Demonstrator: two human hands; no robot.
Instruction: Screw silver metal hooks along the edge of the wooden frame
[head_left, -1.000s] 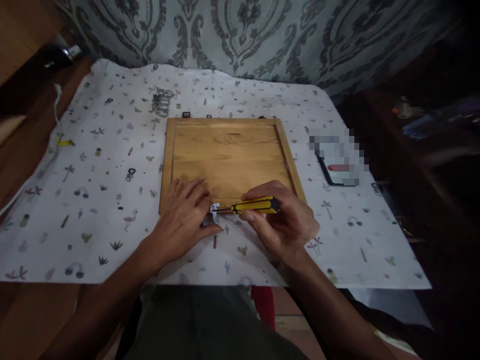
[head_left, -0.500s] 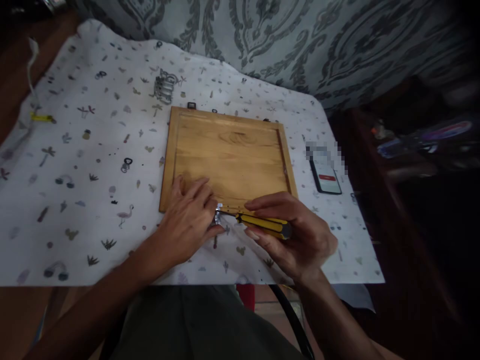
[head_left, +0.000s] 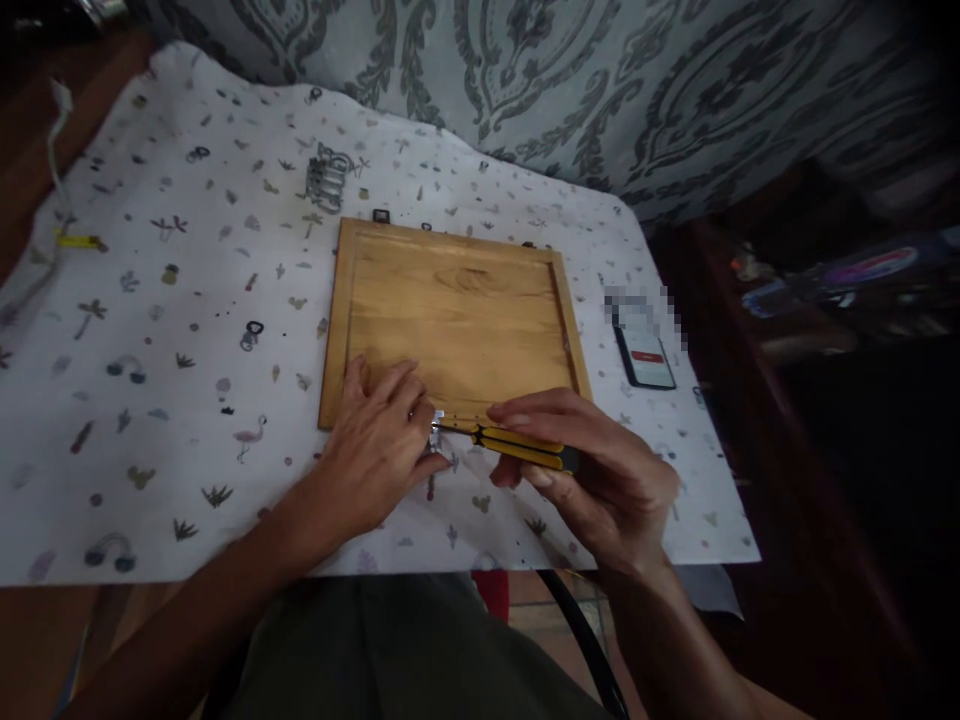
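Note:
A framed wooden panel (head_left: pixel 457 320) lies flat on the patterned tablecloth, its near edge towards me. My left hand (head_left: pixel 382 435) rests on the panel's near left part, fingers over the wood. Its thumb and index finger hold a small shiny metal hinge (head_left: pixel 437 425) at the near edge; the hand hides much of the hinge. My right hand (head_left: pixel 600 470) grips the yellow-and-black handle of a screwdriver (head_left: pixel 521 446), which lies almost level and points left. The screwdriver's tip meets the hinge, but the screw itself is too small to make out.
Several grey metal pieces (head_left: pixel 328 178) sit in a group behind the panel. To its right lies a phone (head_left: pixel 643 350). A yellow object (head_left: pixel 79 241) and a white cord (head_left: pixel 54 150) are at the far left. A patterned wall covering (head_left: pixel 540 90) rises behind the table.
My right thumb and fingers have shifted their grip on the screwdriver handle, the thumb moving back towards its end. My left hand stays in place, and the view has moved slightly.

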